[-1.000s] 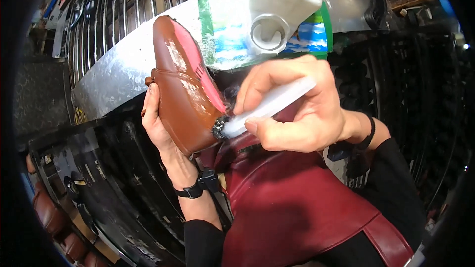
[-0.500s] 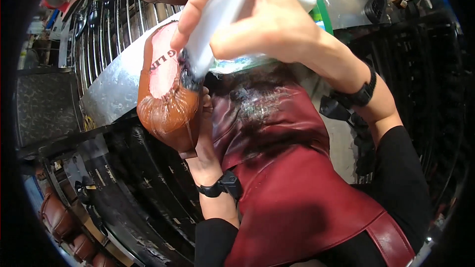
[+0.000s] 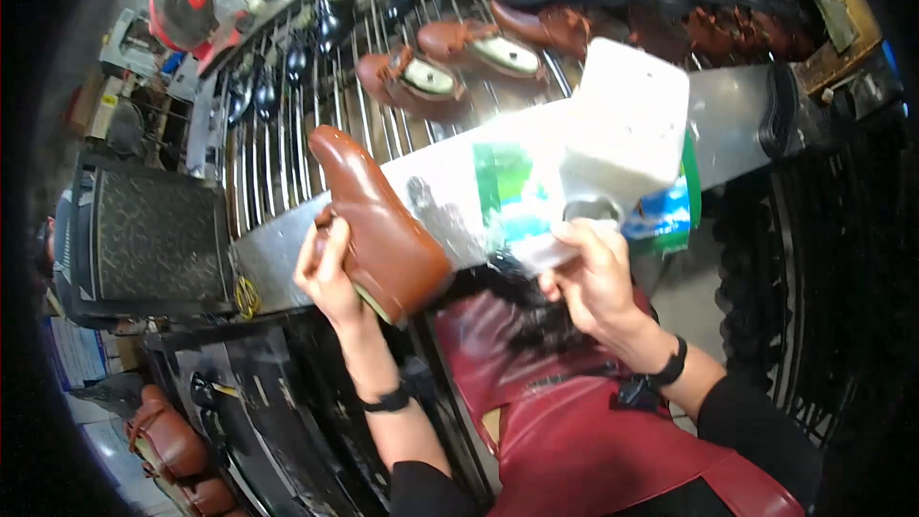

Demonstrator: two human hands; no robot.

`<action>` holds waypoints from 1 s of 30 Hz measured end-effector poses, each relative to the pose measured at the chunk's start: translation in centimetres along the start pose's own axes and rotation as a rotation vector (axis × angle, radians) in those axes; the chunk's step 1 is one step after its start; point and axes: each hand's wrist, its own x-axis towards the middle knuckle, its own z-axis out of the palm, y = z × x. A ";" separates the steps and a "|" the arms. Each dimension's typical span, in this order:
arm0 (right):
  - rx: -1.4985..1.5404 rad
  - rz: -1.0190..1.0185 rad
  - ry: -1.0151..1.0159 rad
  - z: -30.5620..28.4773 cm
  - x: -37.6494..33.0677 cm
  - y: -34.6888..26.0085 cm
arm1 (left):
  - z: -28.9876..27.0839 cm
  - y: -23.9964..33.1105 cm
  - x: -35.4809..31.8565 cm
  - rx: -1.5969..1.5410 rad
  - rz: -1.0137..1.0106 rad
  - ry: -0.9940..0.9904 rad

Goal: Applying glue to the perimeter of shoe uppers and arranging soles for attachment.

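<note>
My left hand (image 3: pixel 328 273) grips a brown leather shoe (image 3: pixel 383 239), its fingers wrapped round the ankle side. The shoe is held tilted, toe pointing away to the upper left, smooth upper in view. In my right hand (image 3: pixel 598 282), closed and slightly blurred, is a whitish brush (image 3: pixel 544 254); its dark bristle end is hard to make out against the apron. The right fingertips are beside the round mouth of a white plastic container (image 3: pixel 634 110), which lies tilted on a green, white and blue plastic sheet (image 3: pixel 507 177).
A metal ledge (image 3: pixel 273 258) runs along the rod rack (image 3: pixel 278 168), which carries brown shoes (image 3: pixel 483 48) and black shoes (image 3: pixel 335 17). A black padded seat (image 3: pixel 158 235) stands at left. Black racks (image 3: pixel 795 297) rise at right. My red apron (image 3: pixel 593 440) hangs in front.
The shoe has turned from opening-up to upper-side-up and lies farther from my body. My right hand has moved away from the shoe, down beside the white container. The view has shifted too.
</note>
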 end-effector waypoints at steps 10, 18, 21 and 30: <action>-0.134 -0.134 0.062 1.1 -0.5 -1.9 | 3.7 -5.7 27.6 1.466 -0.069 -0.080; -0.313 -0.197 0.072 -0.6 0.0 -0.8 | -4.2 -2.6 3.3 0.941 0.264 0.378; -0.312 -0.145 -0.021 -3.2 0.5 -1.9 | -13.0 0.6 -12.7 0.952 0.536 0.678; -0.379 -0.205 -0.001 -4.5 -0.7 -2.7 | -46.7 19.9 -55.1 1.061 -0.574 1.144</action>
